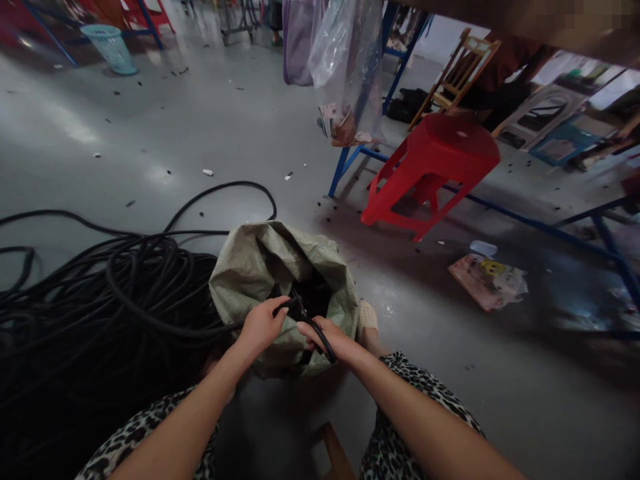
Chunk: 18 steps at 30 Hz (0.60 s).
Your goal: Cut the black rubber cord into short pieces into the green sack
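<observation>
Forearms, blk hose, crosswise, pointing R

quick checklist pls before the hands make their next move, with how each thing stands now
1. Left hand gripping the black cable: ok, held between thumb and fingers.
2. Right hand on the cutting tool: ok, fingers wrapped about its dark handles.
3. Sack open below the hands: ok, its mouth gapes upward.
4. Tool's blades safely clear of the left hand: cannot tell, they look close and blend into the dark.
5. Cable pile free of tangles: not ok, its loops cross one another.
6. Red stool out of the way: ok, it stands apart from the sack.
</observation>
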Each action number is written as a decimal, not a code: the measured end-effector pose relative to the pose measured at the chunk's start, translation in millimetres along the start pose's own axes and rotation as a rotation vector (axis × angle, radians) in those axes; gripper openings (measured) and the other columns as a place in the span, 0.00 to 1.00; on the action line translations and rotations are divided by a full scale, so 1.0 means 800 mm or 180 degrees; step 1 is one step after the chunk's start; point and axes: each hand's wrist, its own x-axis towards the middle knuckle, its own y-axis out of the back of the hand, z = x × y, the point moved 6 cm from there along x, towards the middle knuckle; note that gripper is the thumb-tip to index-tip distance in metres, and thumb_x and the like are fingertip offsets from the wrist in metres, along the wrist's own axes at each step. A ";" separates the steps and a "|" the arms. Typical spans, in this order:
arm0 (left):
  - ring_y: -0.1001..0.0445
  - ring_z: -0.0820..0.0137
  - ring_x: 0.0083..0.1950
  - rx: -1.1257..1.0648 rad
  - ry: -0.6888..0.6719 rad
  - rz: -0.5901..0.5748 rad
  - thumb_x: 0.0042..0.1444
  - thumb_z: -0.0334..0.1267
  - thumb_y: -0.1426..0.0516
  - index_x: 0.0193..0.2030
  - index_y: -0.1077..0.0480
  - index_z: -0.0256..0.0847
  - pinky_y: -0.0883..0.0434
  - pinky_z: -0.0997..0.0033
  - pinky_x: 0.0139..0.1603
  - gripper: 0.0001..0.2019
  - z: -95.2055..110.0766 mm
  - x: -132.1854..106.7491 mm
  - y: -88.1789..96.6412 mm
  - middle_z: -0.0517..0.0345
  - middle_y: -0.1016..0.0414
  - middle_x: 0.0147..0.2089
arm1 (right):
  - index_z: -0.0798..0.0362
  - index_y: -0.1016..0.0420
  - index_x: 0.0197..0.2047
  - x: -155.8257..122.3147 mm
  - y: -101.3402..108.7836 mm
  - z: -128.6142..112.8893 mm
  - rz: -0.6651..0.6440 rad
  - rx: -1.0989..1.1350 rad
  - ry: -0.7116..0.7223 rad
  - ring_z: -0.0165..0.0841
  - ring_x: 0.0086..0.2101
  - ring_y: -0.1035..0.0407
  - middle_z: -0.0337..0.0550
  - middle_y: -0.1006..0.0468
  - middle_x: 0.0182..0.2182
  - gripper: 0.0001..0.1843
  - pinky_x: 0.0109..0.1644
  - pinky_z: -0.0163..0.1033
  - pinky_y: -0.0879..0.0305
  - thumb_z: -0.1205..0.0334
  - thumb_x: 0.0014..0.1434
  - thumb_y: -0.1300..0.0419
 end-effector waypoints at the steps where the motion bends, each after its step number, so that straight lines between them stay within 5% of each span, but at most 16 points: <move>1: 0.27 0.65 0.54 0.0005 0.0005 -0.0003 0.57 0.40 0.50 0.51 0.27 0.41 0.32 0.64 0.58 0.18 0.000 0.000 0.000 0.55 0.23 0.52 | 0.58 0.32 0.36 -0.001 0.000 -0.001 0.0002 0.0002 -0.0012 0.28 0.25 0.31 0.42 0.27 0.26 0.25 0.27 0.30 0.40 0.40 0.54 0.40; 18: 0.27 0.64 0.55 0.0162 0.0043 -0.0197 0.58 0.40 0.51 0.52 0.27 0.41 0.32 0.65 0.57 0.19 0.006 -0.001 -0.001 0.55 0.24 0.53 | 0.58 0.33 0.33 0.004 -0.005 0.005 -0.0069 0.0133 -0.0064 0.26 0.23 0.32 0.41 0.28 0.25 0.24 0.25 0.29 0.40 0.42 0.57 0.43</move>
